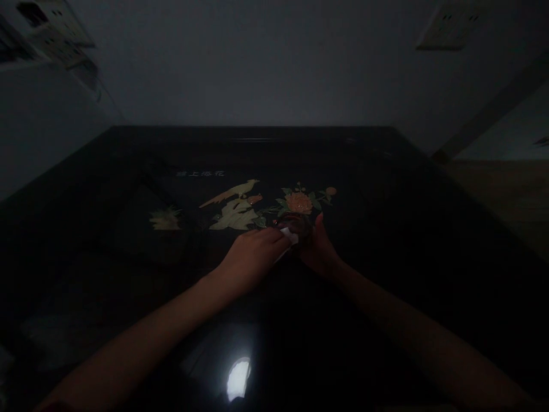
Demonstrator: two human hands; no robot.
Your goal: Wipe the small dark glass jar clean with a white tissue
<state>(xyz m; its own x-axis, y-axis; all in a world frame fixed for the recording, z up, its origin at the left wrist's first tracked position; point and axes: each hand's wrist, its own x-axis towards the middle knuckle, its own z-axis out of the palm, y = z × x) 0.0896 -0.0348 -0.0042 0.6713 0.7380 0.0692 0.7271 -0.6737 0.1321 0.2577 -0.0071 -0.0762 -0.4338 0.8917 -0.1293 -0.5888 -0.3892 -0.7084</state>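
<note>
Head view: near the orange flower (299, 202), left hand (254, 252) grips white tissue (290, 235) against a dark glossy object (297, 222); right hand (321, 252) holds the object.

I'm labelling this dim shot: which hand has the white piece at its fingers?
The left hand, with the white piece at its fingers; the right hand, thumb raised, is beside the dark object.

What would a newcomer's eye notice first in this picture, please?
Probably the bright glare low on the glossy black tabletop. Next, the pale bird and orange flower mid-picture. Just below them, the left hand with something white and the right hand meet at a dark object.
</note>
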